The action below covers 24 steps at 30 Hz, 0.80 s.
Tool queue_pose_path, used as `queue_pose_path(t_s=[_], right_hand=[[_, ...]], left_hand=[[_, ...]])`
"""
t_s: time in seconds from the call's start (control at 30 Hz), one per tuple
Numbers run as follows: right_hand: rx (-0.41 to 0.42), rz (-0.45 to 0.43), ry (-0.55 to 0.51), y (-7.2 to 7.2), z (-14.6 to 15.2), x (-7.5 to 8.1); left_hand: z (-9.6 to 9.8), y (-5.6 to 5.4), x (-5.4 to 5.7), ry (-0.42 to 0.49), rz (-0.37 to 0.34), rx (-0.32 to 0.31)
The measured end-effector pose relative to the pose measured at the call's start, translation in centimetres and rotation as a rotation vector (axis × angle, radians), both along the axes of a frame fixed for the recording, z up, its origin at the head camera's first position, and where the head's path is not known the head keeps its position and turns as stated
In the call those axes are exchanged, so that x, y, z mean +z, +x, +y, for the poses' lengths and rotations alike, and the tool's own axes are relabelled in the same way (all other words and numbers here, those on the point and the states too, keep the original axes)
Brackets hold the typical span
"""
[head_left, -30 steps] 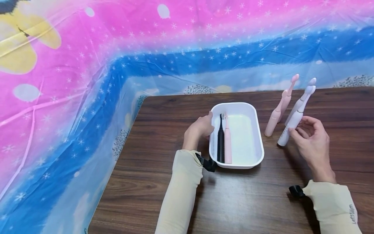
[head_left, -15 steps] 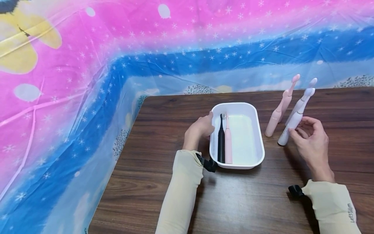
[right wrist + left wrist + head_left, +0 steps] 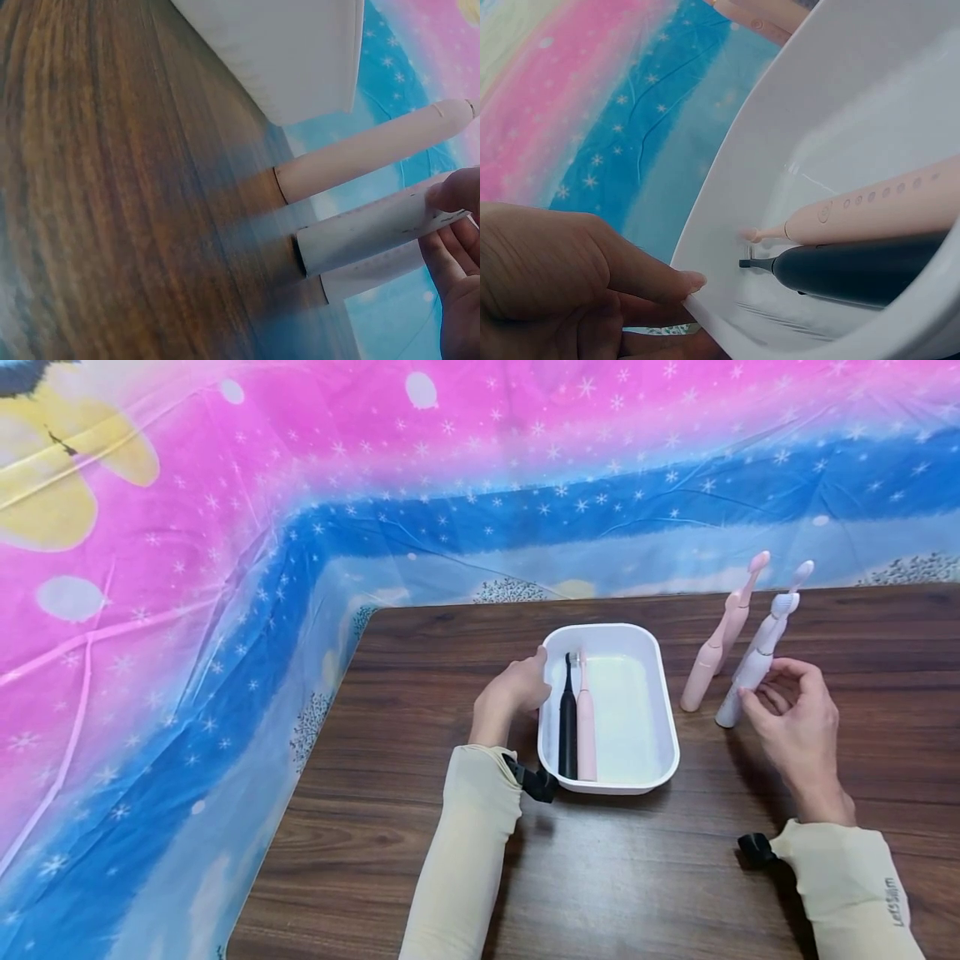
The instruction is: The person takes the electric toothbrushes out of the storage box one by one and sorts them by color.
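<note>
my right hand pinches a white electric toothbrush, right of the white plastic tray; my left hand grips the tray's left side. toothbrush judged stiff, light, slippery; hold mid-handle.

I read one text: "LetsSlim", as best I can tell, in dark letters running lengthwise on the right sleeve. Marks on the held white toothbrush and lying pink toothbrush: illegible to me.
</note>
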State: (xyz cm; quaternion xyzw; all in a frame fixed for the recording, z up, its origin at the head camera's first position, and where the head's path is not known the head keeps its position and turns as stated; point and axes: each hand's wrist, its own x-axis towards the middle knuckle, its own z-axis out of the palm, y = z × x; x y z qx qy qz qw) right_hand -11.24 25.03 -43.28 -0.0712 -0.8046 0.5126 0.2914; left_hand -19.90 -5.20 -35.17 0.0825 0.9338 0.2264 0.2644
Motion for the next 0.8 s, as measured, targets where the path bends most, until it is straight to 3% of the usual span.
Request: queue_pose_path(t_s=[0.3, 0.8], right_hand=[[0.034, 0.025, 0.078, 0.29, -0.06, 0.02], [0.040, -0.008, 0.109, 0.62, 0.06, 0.09]], left_hand=[[-0.01, -0.07, -0.12, -0.006, -0.004, 0.004], [0.28, -0.19, 0.09, -0.043, -0.027, 0.013]])
